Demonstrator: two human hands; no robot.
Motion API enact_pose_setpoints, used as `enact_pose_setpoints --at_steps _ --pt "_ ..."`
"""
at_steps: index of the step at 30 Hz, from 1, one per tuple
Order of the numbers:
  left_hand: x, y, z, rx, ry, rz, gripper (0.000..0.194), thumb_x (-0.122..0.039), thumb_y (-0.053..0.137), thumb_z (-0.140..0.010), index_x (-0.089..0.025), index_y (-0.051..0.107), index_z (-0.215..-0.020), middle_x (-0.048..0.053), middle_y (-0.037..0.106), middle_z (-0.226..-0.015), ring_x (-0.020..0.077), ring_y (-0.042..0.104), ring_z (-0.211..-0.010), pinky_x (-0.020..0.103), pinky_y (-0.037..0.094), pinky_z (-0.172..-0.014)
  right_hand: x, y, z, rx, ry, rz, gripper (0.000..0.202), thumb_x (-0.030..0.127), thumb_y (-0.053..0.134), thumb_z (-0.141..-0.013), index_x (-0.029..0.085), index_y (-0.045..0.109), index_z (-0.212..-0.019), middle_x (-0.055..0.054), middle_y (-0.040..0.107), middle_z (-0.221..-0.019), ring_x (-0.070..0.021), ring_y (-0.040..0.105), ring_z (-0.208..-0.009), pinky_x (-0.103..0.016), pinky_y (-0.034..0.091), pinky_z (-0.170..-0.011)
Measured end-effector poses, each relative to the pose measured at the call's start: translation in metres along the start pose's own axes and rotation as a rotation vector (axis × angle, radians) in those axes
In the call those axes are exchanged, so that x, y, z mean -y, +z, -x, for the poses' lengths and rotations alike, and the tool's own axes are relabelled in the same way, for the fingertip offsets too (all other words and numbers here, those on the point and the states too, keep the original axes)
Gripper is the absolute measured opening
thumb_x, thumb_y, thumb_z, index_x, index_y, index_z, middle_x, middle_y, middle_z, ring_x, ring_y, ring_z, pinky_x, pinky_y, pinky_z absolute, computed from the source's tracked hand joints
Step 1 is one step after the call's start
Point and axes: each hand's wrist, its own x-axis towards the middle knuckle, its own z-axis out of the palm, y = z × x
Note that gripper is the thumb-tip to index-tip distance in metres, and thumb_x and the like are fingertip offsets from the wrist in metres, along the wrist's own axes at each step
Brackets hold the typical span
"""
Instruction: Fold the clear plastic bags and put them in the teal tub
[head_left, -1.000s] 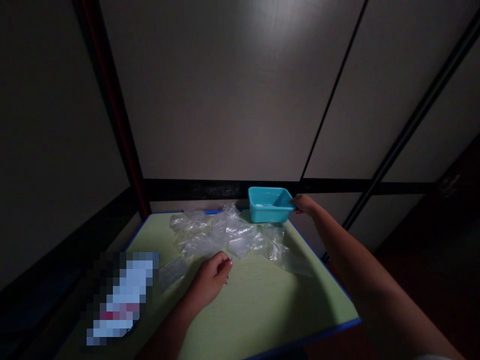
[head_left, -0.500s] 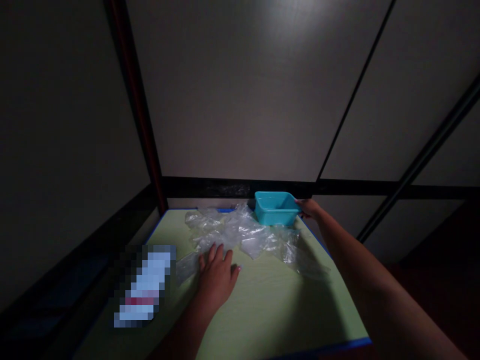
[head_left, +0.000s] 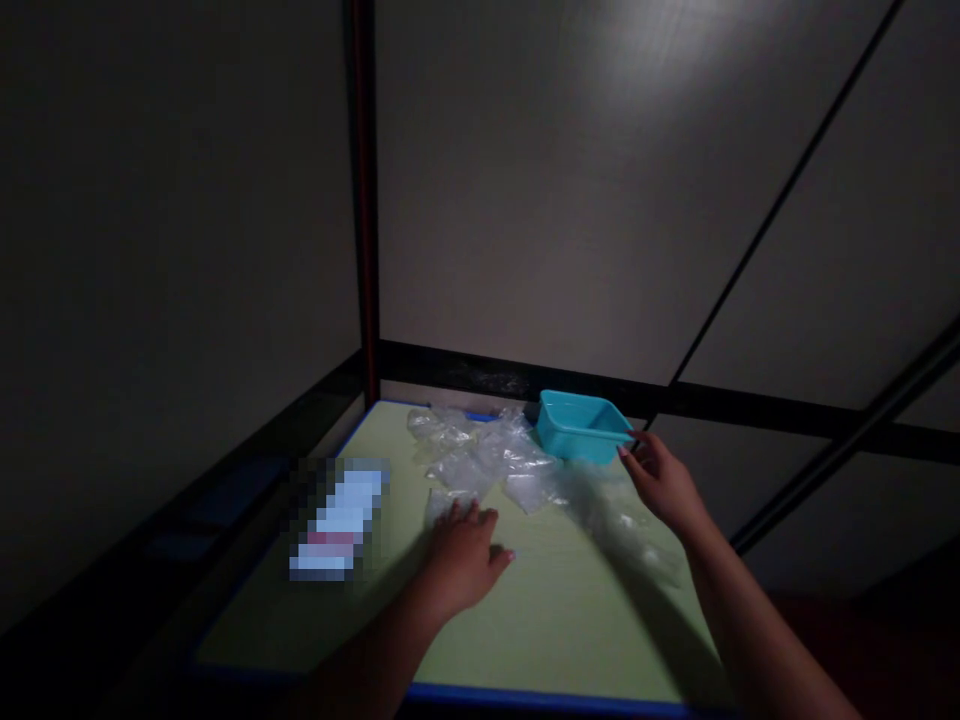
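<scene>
Here, my left hand (head_left: 463, 562) spreads its fingers (head_left: 488, 522) over a small clear plastic sheet (head_left: 442, 503) on the pale green counter (head_left: 555, 630). I cannot tell whether my right hand (head_left: 667, 490), thumb and fingers parted, grips the turquoise basin (head_left: 576, 444) near the far edge, beside crumpled plastic bags (head_left: 487, 455).

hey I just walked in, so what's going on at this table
A person has both bare hands over a pale green, blue-edged table. The left hand is spread palm down, fingertips at a small clear plastic piece. The right hand has its fingers at the right end of a turquoise plastic tub near the far right corner; its grip is unclear. Crumpled clear plastic lies left of the tub.
</scene>
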Motion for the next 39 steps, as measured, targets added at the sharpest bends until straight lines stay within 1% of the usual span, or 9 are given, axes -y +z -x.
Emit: enact_pose_setpoints --at_steps 3,7,11,14,17,24,28,31,39 --pt "0.003 -0.007 -0.006 -0.101 0.132 0.088 0.035 -0.035 0.052 -0.087 -0.018 0.065 -0.113 0.014 0.064 -0.117 0.0287 0.057 -0.111 0.039 0.041 -0.096 0.038 0.021 0.020 0.140 -0.130 -0.123 0.043 0.051 0.045 -0.086 0.018 0.056 -0.110 -0.002 0.061 -0.071 -0.0142 0.052 -0.051 -0.025 0.037 -0.050" --pt "0.023 -0.025 -0.020 -0.323 -0.020 0.004 0.022 -0.026 0.051 -0.087 -0.015 0.066 -0.100 0.012 0.066 -0.103 0.0239 0.059 -0.101 0.032 0.041 -0.091 0.083 0.068 0.030 0.260 -0.256 -0.237 0.035 0.046 0.046 -0.088 0.018 0.062 -0.101 -0.002 0.060 -0.069 -0.0148 0.054 -0.059 -0.024 0.036 -0.053" --pt "0.046 -0.034 -0.028 -0.256 -0.252 -0.062 0.017 -0.024 0.057 -0.085 -0.013 0.064 -0.096 0.013 0.067 -0.097 0.0238 0.062 -0.093 0.030 0.042 -0.080 0.105 0.113 0.038 0.429 -0.259 -0.128 0.026 0.035 0.058 -0.084 0.015 0.063 -0.099 -0.004 0.063 -0.078 -0.0147 0.055 -0.065 -0.025 0.038 -0.060" --pt "0.051 -0.032 -0.030 -0.202 -0.278 -0.056 0.013 -0.021 0.057 -0.084 -0.015 0.063 -0.094 0.011 0.069 -0.091 0.0218 0.064 -0.084 0.027 0.041 -0.070 0.106 0.132 0.048 0.491 -0.394 -0.047 0.046 0.041 0.072 -0.072 0.016 0.060 -0.109 -0.009 0.062 -0.097 -0.0199 0.056 -0.084 -0.030 0.040 -0.073" --pt "0.049 -0.029 -0.029 -0.178 -0.274 -0.033 0.013 -0.018 0.055 -0.085 -0.016 0.061 -0.097 0.009 0.069 -0.088 0.0202 0.064 -0.082 0.026 0.040 -0.068 0.101 0.139 0.059 0.545 -0.519 0.017 0.060 0.047 0.077 -0.065 0.019 0.059 -0.114 -0.011 0.059 -0.109 -0.0268 0.051 -0.103 -0.036 0.039 -0.083" --pt "0.048 -0.028 -0.030 -0.175 -0.250 0.086 0.009 -0.015 0.053 -0.084 -0.018 0.061 -0.086 0.001 0.063 -0.069 0.0164 0.059 -0.066 0.024 0.036 -0.060 0.103 0.142 0.066 0.498 -0.528 0.104 0.035 0.030 0.069 -0.075 0.020 0.062 -0.107 -0.010 0.060 -0.106 -0.0267 0.051 -0.105 -0.037 0.035 -0.084" --pt "0.052 -0.024 -0.032 -0.216 -0.216 0.199 0.009 -0.016 0.052 -0.083 -0.019 0.058 -0.078 -0.003 0.058 -0.062 0.0136 0.056 -0.059 0.022 0.037 -0.057 0.102 0.142 0.065 0.468 -0.472 -0.078 0.014 0.017 0.064 -0.074 0.021 0.066 -0.088 -0.005 0.063 -0.094 -0.0214 0.054 -0.096 -0.032 0.035 -0.082" --pt "0.052 -0.022 -0.035 -0.259 -0.185 0.290 0.009 -0.019 0.051 -0.084 -0.019 0.057 -0.076 -0.003 0.057 -0.060 0.0131 0.056 -0.057 0.022 0.039 -0.055 0.098 0.143 0.061 0.443 -0.435 -0.271 0.012 0.007 0.061 -0.071 0.019 0.064 -0.072 -0.003 0.063 -0.081 -0.0180 0.056 -0.084 -0.029 0.037 -0.079" --pt "0.040 -0.025 -0.038 -0.521 -0.062 0.535 0.019 -0.037 0.053 -0.083 -0.021 0.053 -0.094 -0.001 0.060 -0.079 0.0153 0.060 -0.072 0.025 0.046 -0.067 0.090 0.139 0.048 0.314 -0.296 -0.513 0.014 0.025 0.055 -0.081 0.019 0.057 -0.069 0.000 0.060 -0.071 -0.0144 0.054 -0.070 -0.026 0.041 -0.067"
